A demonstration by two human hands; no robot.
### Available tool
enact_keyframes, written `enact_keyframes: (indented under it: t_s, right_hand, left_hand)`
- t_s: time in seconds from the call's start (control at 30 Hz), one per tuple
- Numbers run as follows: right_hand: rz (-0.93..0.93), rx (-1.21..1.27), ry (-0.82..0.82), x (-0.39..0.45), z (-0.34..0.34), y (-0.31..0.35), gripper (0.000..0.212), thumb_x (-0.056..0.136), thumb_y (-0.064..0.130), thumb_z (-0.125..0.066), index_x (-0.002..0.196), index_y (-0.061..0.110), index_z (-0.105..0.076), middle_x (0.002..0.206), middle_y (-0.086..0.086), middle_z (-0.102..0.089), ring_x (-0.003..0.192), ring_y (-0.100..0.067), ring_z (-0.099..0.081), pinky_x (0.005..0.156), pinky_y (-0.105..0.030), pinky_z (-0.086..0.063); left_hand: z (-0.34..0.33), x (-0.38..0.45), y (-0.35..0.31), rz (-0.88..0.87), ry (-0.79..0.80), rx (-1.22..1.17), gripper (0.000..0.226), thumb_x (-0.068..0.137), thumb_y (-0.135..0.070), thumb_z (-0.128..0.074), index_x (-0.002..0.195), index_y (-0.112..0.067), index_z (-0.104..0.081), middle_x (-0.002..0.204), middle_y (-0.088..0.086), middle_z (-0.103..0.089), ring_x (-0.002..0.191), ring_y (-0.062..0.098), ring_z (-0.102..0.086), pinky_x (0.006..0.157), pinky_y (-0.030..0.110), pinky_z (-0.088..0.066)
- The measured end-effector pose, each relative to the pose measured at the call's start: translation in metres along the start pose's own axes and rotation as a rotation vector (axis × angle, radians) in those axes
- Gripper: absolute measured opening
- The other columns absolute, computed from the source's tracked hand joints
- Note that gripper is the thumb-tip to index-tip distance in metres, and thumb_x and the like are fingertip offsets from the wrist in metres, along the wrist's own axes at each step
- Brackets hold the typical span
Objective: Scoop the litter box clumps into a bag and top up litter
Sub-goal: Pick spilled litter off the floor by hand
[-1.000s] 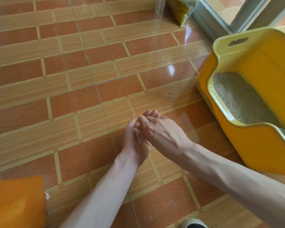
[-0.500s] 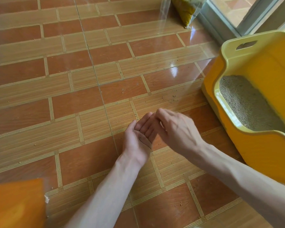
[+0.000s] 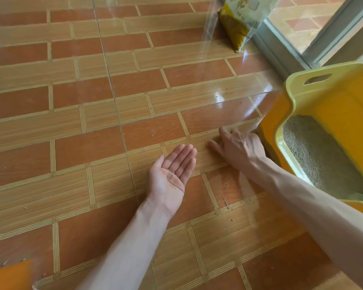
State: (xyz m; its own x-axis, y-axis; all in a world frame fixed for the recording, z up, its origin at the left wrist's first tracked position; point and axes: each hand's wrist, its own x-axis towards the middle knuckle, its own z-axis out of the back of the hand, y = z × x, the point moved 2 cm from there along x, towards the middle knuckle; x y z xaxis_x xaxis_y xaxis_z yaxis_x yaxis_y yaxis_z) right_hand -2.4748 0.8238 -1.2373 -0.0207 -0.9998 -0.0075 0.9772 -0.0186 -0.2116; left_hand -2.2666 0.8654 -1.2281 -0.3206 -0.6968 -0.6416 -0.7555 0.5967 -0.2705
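Head view: we're holding the left hand [image 3: 172, 174] palm-up just above the floor [image 3: 92, 143], fingers [image 3: 183, 158] straight and released, a few litter grains [image 3: 169, 174] lying loose in the palm. We're resting the right hand [image 3: 237, 147] palm-down on the floor, fingers spread, grasping nothing as far as we can tell; the fingertips are partly hidden. The litter box [image 3: 298, 84] is sitting just right of that hand, grey litter [image 3: 314, 151] inside. Stray grains [image 3: 226, 203] are lying on the tiles between the two forearms, nearer the right arm, behind its fingers toward us. Our judgement: we're picking up spilled bits, so the right hand is the closer one for the next pinch, pulling back toward us. The litter bag [image 3: 241, 24] is standing well apart, by the window frame [image 3: 281, 49].
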Motion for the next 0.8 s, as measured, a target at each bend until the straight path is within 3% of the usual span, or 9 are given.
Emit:
enact_keyframes:
  t_s: [0.23,0.4,0.5,0.63,0.8]
  right_hand:
    - [0.214,0.003,-0.041,-0.007,-0.006,-0.002,0.041,0.106,0.052,-0.034,0.098,0.015,-0.05,0.068,-0.001,-0.048,0.043,-0.016,-0.042,0.039,-0.026,-0.04]
    - [0.247,-0.021,0.104,-0.017,-0.004,0.001,0.002,0.103,0.01,-0.041,0.105,0.012,-0.041,0.065,0.003,-0.032,0.045,-0.012,-0.032,0.044,-0.031,-0.038]
    - [0.212,-0.005,0.159,-0.02,-0.003,0.006,0.007,0.102,0.006,-0.038,0.107,0.01,-0.041,0.064,0.003,-0.032,0.046,-0.011,-0.029,0.048,-0.031,-0.036]
    - [0.183,0.09,0.225,-0.027,0.003,0.009,0.011,0.106,0.016,-0.031,0.096,0.013,-0.036,0.063,0.002,-0.039,0.052,-0.019,-0.041,0.054,-0.039,-0.05]
    - [0.229,0.096,0.265,-0.044,0.013,0.01,0.019,0.103,0.012,-0.036,0.089,0.015,-0.025,0.06,0.0,-0.042,0.049,-0.021,-0.043,0.048,-0.039,-0.05]
  left_hand:
    - [0.001,0.0,0.001,0.001,0.016,-0.019,0.053,0.113,-0.03,-0.027,0.123,0.005,-0.066,0.123,0.022,-0.073,0.113,0.031,-0.073,0.093,0.035,-0.061]
    - [0.003,-0.002,0.004,0.005,0.013,-0.019,0.054,0.113,-0.03,-0.026,0.126,0.005,-0.064,0.123,0.021,-0.073,0.114,0.031,-0.072,0.095,0.035,-0.06]
    - [0.003,-0.004,0.005,0.005,0.015,-0.009,0.055,0.113,-0.031,-0.026,0.125,0.005,-0.065,0.123,0.021,-0.073,0.115,0.031,-0.072,0.096,0.035,-0.059]
    - [0.003,-0.007,0.007,0.013,0.019,-0.01,0.054,0.113,-0.031,-0.026,0.124,0.005,-0.065,0.123,0.021,-0.073,0.115,0.031,-0.072,0.096,0.035,-0.06]
    - [0.005,-0.013,0.01,0.018,0.029,0.006,0.054,0.113,-0.031,-0.026,0.126,0.005,-0.065,0.124,0.021,-0.073,0.116,0.031,-0.071,0.097,0.035,-0.06]
